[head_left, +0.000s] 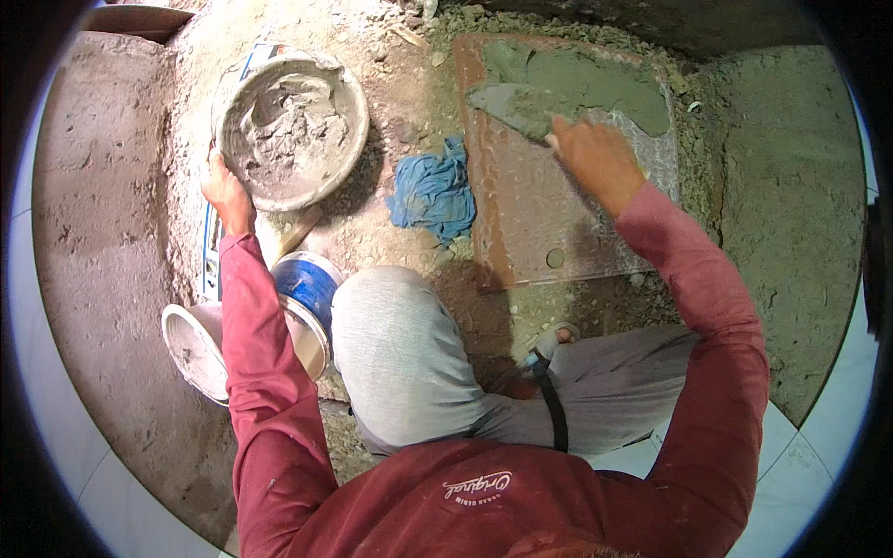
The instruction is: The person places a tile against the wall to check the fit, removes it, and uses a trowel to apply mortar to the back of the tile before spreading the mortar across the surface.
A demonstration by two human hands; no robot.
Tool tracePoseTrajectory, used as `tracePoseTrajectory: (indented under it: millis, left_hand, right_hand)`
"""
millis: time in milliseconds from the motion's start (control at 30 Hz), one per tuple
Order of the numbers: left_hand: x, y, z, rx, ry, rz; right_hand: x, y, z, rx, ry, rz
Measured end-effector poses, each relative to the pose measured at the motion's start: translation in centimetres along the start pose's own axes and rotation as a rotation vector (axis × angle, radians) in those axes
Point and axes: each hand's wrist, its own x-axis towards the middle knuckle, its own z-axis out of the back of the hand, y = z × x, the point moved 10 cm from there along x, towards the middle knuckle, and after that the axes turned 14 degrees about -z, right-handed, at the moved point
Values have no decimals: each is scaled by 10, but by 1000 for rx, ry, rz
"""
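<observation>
Grey mortar point(290, 121) is held in a basin point(354, 139) touched by the left hand point(227, 192), grip unclear; over the tile point(521, 209), a trowel point(510, 104) is grasped by the right hand point(597, 160); blue cloth point(433, 193) is bunched alongside.

Building site, rubble ground point(395, 79), wet mortar point(293, 130), white tiles point(800, 474)

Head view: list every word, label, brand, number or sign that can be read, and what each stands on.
Red shirt, chest: white script lettering with a smaller line beside it; wording withheld.
Bucket with a blue band: no lettering I can make out.
Blue-and-white strip by the left hand: any marks are too small to read.
Basin, trowel, tile: no readable text.
</observation>
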Motion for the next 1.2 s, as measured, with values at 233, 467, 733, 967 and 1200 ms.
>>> tracePoseTrajectory:
  millis: [233, 467, 733, 967, 1200]
  left_hand:
    - [0, -5, -8, -67, 7, -8]
    - [2, -1, 3, 93, 31, -38]
    - [3, 20, 16, 106, 34, 20]
    - [-1, 15, 0, 24, 16, 94]
    - [2, 8, -2, 48, 58, 40]
  right_hand:
    - [79, -68, -19, 203, 48, -127]
    - [82, -84, 23, 647, 675, -282]
    - [105, -89, -30, 583, 816, -314]
    - [27, -102, -63, 397, 886, -103]
    - [67, -92, -18, 531, 699, -215]
